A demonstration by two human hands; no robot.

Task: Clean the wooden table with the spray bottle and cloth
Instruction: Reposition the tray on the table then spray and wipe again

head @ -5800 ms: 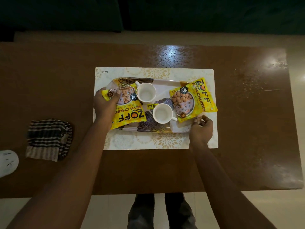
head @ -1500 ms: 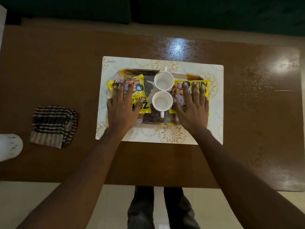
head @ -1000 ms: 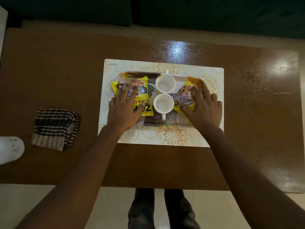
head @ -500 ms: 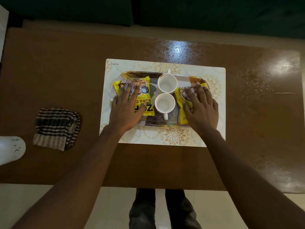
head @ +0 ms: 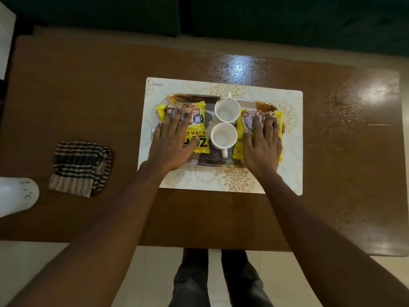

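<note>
A striped cloth (head: 80, 168) lies folded on the brown wooden table (head: 66, 96) at the left. At the left edge shows a white object (head: 16, 196), possibly the spray bottle. On a patterned placemat (head: 292, 151) sits a tray (head: 190, 97) with two white cups (head: 224, 135) and two yellow snack packets. My left hand (head: 171, 141) lies flat with straight fingers on the left packet (head: 199, 138). Flat on the right packet (head: 239, 138) lies my right hand (head: 263, 144).
Wet speckles glisten on the table (head: 338, 111) at the right and behind the placemat. A dark sofa (head: 287, 18) runs along the far side. My legs (head: 221, 280) stand at the near table edge.
Over the last seconds both packets were turned and laid inside the tray beside the cups. My right hand, briefly bunched on its packet, has flattened. The left hand stayed flat.
</note>
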